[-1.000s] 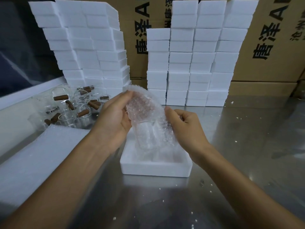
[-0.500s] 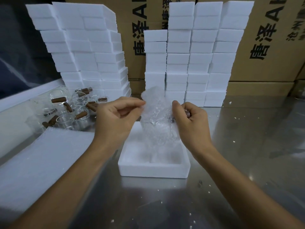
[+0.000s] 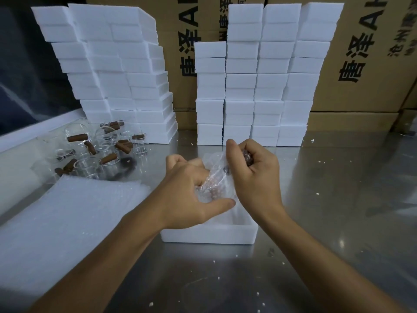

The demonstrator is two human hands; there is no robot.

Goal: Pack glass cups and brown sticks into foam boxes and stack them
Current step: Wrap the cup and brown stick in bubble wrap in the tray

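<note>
Directly above the open foam box (image 3: 209,236), between both hands, a bubble-wrapped bundle (image 3: 215,177) hangs roughly upright, its lower end nearest the box. The left hand (image 3: 187,195) grips its lower side, and the right hand (image 3: 252,175) pinches its top. Crinkled clear wrap hides the contents, though something dark shows through.

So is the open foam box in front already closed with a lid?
No, the foam box sits open-topped while both hands, left hand and right hand, hold the bubble wrap bundle above it.
</note>
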